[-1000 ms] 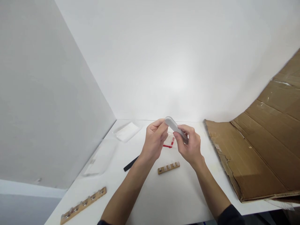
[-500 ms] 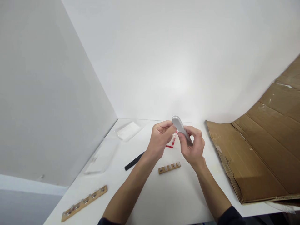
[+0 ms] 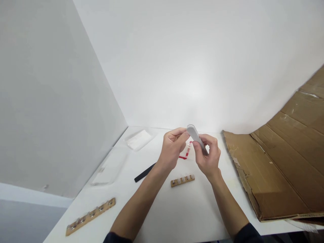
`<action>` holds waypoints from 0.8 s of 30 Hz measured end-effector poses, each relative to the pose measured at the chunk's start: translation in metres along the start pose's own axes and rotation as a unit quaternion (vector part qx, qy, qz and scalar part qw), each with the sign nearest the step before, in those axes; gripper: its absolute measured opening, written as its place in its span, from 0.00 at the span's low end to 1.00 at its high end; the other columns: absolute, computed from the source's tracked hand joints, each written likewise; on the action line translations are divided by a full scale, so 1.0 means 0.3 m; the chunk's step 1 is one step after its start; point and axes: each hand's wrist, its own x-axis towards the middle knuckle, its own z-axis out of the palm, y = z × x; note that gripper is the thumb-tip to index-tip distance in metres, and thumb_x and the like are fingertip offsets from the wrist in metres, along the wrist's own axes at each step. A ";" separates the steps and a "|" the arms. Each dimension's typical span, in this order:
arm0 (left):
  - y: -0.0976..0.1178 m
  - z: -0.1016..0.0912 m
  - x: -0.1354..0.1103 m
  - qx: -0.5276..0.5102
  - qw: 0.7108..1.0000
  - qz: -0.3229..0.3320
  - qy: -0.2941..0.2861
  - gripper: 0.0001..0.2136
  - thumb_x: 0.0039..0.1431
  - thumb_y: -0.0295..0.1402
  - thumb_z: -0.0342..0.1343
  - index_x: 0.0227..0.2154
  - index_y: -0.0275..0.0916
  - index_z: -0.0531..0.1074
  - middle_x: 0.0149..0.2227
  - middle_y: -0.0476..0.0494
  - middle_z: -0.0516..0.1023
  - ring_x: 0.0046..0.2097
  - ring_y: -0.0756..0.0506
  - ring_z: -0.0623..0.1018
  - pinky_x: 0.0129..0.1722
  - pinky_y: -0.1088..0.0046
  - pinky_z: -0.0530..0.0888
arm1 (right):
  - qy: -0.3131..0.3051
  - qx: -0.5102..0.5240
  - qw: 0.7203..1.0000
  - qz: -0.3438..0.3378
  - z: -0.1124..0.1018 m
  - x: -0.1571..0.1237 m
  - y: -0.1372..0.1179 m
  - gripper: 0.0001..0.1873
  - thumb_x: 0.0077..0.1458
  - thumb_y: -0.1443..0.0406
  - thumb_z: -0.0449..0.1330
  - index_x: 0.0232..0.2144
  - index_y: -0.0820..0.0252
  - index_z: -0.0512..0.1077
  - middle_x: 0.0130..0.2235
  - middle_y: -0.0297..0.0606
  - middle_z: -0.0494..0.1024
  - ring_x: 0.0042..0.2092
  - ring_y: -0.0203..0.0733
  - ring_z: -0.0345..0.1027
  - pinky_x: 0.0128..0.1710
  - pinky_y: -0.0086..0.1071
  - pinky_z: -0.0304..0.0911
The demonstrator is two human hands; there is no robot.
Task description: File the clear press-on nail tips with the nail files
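My right hand [image 3: 209, 153] is closed around the lower part of a slim grey object [image 3: 194, 133] with a rounded top end, its thumb flat on the near face. The object tilts up and to the left above the table; its exact kind does not show. At its upper left edge, my left hand [image 3: 173, 145] is closed in a pinch, thumb and fingertips touching the object. Behind the hands lies a clear bag with red print [image 3: 186, 152], partly hidden. Closer to me is a short wooden strip [image 3: 182, 181] with several small clear and metal pieces on it.
A black flat bar [image 3: 144, 172] lies partly behind my left forearm. At the left are a longer wooden strip [image 3: 91, 216] with metal pieces and two clear plastic packages [image 3: 139, 140]. Folded brown cardboard [image 3: 273, 175] covers the right side. White walls [image 3: 177, 67] enclose the table.
Both hands keep hold of the grey object in nearly the same pose. The view has shifted slightly, and the left fingertips sit a little higher along the object's edge.
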 end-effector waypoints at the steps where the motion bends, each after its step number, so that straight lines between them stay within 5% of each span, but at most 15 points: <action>1: -0.003 -0.005 0.005 0.002 1.000 0.007 0.009 0.14 0.52 0.39 0.70 0.22 0.38 0.72 0.19 0.59 0.49 0.22 0.56 0.46 0.21 0.74 0.45 | -0.004 -0.001 1.000 0.012 0.004 -0.002 0.005 0.09 0.69 0.66 0.61 0.50 0.53 0.70 0.37 0.33 0.81 0.29 0.36 0.71 0.29 0.31 0.71; 6: -0.025 -0.032 0.030 -0.003 0.999 0.017 0.036 0.11 0.56 0.40 0.69 0.27 0.37 0.77 0.19 0.60 0.49 0.22 0.56 0.45 0.21 0.74 0.45 | -0.001 0.001 0.996 0.088 0.016 0.006 0.008 0.07 0.69 0.63 0.61 0.48 0.54 0.71 0.32 0.30 0.77 0.29 0.35 0.71 0.28 0.30 0.68; 14: -0.015 -0.031 0.022 -0.018 0.999 0.012 0.031 0.13 0.54 0.40 0.70 0.27 0.36 0.77 0.19 0.61 0.49 0.22 0.56 0.45 0.21 0.75 0.46 | 0.018 0.017 1.000 0.019 0.000 0.011 -0.014 0.11 0.68 0.67 0.61 0.51 0.53 0.70 0.34 0.31 0.78 0.29 0.35 0.70 0.29 0.31 0.69; 20: -0.017 -0.015 0.020 0.009 0.999 0.012 0.041 0.13 0.52 0.40 0.70 0.27 0.36 0.77 0.19 0.60 0.51 0.21 0.57 0.47 0.21 0.75 0.46 | 0.018 -0.001 0.996 0.084 0.010 0.007 0.009 0.08 0.68 0.65 0.62 0.49 0.54 0.71 0.32 0.30 0.78 0.29 0.36 0.71 0.29 0.30 0.69; 24: -0.010 -0.018 0.025 -0.013 0.999 -0.014 0.032 0.15 0.51 0.42 0.71 0.26 0.37 0.75 0.18 0.61 0.48 0.22 0.57 0.45 0.20 0.75 0.46 | 0.026 -0.009 0.999 0.037 0.001 0.009 0.028 0.09 0.68 0.65 0.62 0.50 0.54 0.71 0.33 0.31 0.78 0.29 0.36 0.72 0.29 0.31 0.71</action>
